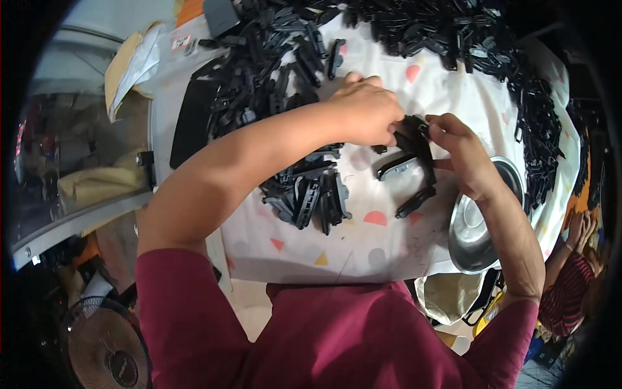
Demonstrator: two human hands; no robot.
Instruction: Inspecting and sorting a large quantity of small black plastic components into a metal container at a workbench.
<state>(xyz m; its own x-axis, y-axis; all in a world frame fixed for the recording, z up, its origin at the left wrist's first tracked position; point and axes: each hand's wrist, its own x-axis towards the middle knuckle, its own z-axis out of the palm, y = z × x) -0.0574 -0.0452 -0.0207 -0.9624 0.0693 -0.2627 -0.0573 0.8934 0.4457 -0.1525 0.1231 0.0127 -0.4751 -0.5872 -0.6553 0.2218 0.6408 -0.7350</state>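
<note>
Over a patterned white cloth, my right hand (461, 152) grips a long black plastic part (421, 144) between thumb and fingers. My left hand (370, 110) is closed, its fingers curled down at the left side of that part. Whatever its fingertips pinch is hidden under the hand. Just below lies a black part with a grey strip (396, 167), and a smaller black piece (416, 202) rests nearer me. Beneath my left forearm, a loose heap of similar black parts (308, 194) spreads over the cloth.
A shiny metal bowl (464, 241) stands by my right forearm. Large heaps of black pieces (427, 32) cover the table's far side and right edge. A glass-fronted cabinet (91, 129) and a fan (107, 343) are at the left. Another person (573, 285) sits far right.
</note>
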